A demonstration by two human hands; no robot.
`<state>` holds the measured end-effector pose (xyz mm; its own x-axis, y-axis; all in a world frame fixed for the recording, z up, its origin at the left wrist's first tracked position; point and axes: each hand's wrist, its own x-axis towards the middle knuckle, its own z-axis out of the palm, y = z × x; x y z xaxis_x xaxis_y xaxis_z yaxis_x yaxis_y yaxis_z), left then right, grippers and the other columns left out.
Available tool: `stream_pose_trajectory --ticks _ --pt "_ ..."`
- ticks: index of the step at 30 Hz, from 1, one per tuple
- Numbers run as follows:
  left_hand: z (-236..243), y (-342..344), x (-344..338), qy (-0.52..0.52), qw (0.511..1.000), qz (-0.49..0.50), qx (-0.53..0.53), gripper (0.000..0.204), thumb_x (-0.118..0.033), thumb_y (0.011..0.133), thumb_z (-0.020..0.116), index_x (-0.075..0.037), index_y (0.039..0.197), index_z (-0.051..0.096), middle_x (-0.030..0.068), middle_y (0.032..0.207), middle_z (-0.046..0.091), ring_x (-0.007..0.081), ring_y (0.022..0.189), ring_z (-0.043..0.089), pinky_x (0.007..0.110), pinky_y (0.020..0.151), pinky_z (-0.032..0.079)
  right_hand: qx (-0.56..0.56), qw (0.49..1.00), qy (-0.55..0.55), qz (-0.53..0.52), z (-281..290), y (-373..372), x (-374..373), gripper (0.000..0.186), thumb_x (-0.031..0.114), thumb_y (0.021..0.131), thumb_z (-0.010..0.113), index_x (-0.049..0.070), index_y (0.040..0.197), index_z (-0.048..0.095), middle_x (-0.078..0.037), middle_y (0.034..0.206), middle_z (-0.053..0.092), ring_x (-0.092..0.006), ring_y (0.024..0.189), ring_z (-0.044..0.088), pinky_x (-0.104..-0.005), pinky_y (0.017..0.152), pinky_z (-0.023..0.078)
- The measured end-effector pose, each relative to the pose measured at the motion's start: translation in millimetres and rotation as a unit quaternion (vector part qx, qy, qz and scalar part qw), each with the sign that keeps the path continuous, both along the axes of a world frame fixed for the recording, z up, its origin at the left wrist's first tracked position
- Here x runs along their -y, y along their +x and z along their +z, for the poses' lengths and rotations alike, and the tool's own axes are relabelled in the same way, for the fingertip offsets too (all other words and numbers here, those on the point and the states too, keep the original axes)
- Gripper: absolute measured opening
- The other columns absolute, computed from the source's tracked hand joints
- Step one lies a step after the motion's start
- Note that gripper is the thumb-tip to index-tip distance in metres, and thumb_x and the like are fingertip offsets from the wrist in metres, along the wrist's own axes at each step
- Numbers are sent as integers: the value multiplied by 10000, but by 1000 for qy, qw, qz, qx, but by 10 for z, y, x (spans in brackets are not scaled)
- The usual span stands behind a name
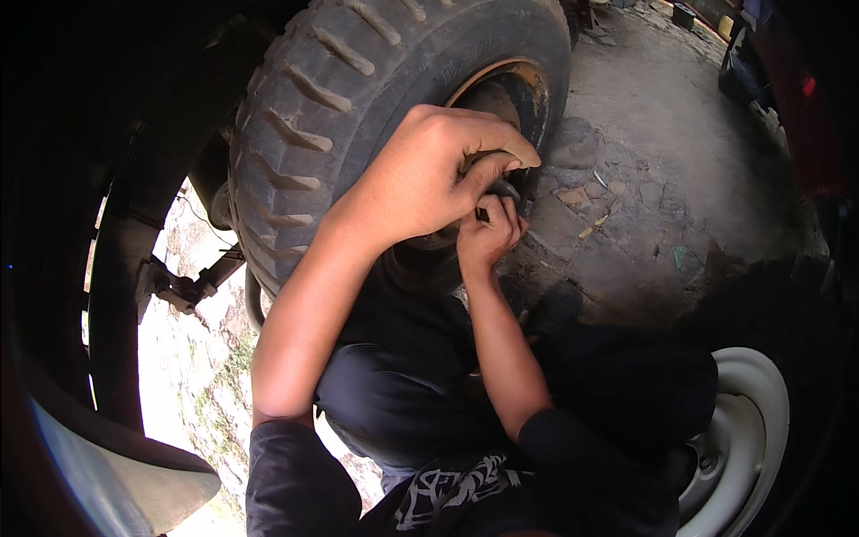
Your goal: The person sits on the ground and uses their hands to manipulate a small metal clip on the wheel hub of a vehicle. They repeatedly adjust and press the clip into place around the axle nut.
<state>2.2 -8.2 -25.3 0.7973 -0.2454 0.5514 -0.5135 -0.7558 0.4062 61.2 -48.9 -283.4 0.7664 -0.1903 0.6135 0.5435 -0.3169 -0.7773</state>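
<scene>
A large black tyre with deep tread blocks stands upright in front of me, its rim edge rusty orange. My left hand is raised in front of the wheel's middle, fingers curled over and thumb tip close to the index finger. Whatever lies inside that grip is hidden. Just below and to the right, my right hand is closed round something dark, of which only a small black end shows. A dark rounded piece appears between the two hands; I cannot tell which hand holds it.
Dark vehicle parts fill the left side, with a metal joint near the tyre. Broken paving and debris cover the ground at right. A white wheel rim sits at lower right. My knees are close under my arms.
</scene>
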Motion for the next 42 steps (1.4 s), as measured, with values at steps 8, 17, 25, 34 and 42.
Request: stream_pose_trajectory --ticks 8,17,25,34,42 --pt "7 -78 26 7 1000 5 -20 198 44 905 768 -22 1081 831 140 1042 830 300 988 812 379 892 631 -9 997 38 72 -417 69 490 184 29 786 932 52 849 761 -92 773 665 -341 703 658 -446 670 506" --pt "12 -3 14 25 998 26 -54 229 26 899 794 -12 1124 820 151 1086 827 307 1021 810 383 908 627 -154 905 233 321 262 139 833 162 143 972 868 8 1025 797 -58 989 801 -107 908 732 -285 813 559" --pt "-155 59 98 -24 990 28 -139 341 66 866 795 7 1202 787 185 1140 814 342 1064 801 412 950 620 -164 804 432 373 645 -39 952 213 172 1067 766 -10 1179 763 -50 1108 775 -98 1037 687 -267 941 524" --pt "-200 105 63 -14 989 62 -137 420 141 809 790 -6 1203 792 164 1091 817 275 1000 810 381 847 619 -171 759 453 435 657 -71 1003 258 193 1034 809 -6 1172 721 -40 1064 750 -92 1021 680 -254 915 519" --pt "-90 64 109 -82 971 70 -211 357 115 845 802 1 1184 803 162 1042 845 228 1028 823 337 893 625 -144 795 419 414 727 -76 1050 312 177 1025 819 -33 1225 705 -65 1097 756 -94 1012 680 -260 925 527"
